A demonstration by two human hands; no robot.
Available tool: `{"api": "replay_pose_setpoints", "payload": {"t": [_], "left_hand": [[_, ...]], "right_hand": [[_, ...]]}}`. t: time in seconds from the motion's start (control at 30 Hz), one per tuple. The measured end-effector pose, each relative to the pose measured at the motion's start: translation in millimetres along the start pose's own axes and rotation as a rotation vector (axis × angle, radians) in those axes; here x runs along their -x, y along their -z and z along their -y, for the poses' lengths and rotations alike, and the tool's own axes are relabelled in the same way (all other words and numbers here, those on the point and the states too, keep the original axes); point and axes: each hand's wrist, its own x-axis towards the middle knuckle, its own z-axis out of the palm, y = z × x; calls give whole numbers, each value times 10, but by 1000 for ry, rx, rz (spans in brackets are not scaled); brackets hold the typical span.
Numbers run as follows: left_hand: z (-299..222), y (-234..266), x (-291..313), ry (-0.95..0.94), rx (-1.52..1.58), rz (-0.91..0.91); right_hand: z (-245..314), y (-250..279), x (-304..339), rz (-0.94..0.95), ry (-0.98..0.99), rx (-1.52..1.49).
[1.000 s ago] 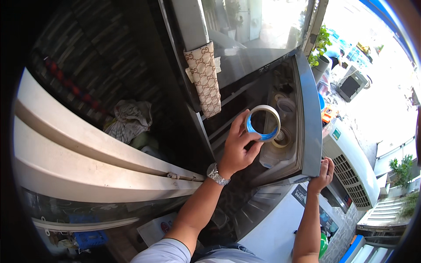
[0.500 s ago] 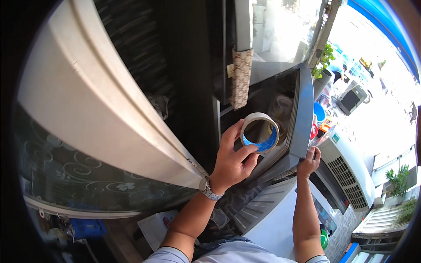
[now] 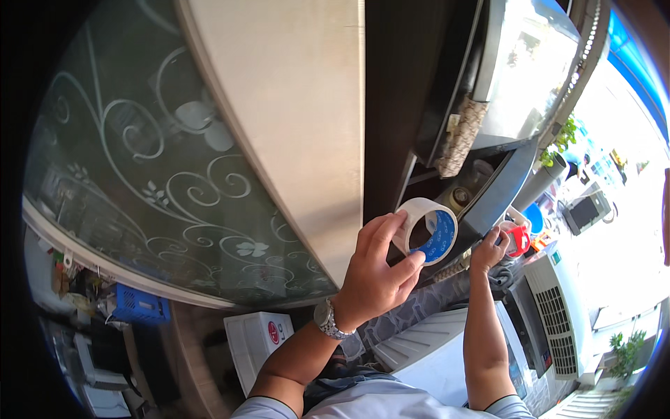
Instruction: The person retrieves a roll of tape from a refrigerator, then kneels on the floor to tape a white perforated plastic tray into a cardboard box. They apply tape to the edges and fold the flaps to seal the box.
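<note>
My left hand (image 3: 382, 269), a metal watch on its wrist, pinches a roll of tape (image 3: 413, 207) between thumb and fingers. The tape is pale, with a blue printed inner core facing right. To its right, my right hand (image 3: 490, 249) has its fingers curled at the near corner of an open grey drawer (image 3: 518, 183). How firmly it grips there is partly hidden. Inside the drawer lies another round roll (image 3: 460, 198), with other items too dim to name. A brown-and-cream patterned wrapped handle (image 3: 464, 137) hangs above the drawer.
At left stands a glass panel (image 3: 230, 181) with scroll patterns, beside a cream frame (image 3: 300, 105). A white air-conditioner unit (image 3: 558, 314) and a red object (image 3: 518, 239) are right of my right hand. Low down are a white box (image 3: 258, 339) and blue crate (image 3: 139, 304).
The view has swung left, showing more of the glass panel. The tape roll has tilted, turning its blue core more into view. My right hand stays at the drawer corner.
</note>
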Motion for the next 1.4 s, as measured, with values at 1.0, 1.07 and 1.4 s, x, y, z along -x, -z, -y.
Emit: {"api": "replay_pose_setpoints", "payload": {"t": [1.0,1.07,1.4], "left_hand": [[-944,1889,3220,674,-85,-72],[-1214,2041,3788,776,-88,-120],[-3322,3344,5152,907,-406,-475]], "right_hand": [[894,1282,2696,1246,439,-149],[1303,2095,3525,1603,569,-240],[2547,3267,5688,2522,93,-490]]}}
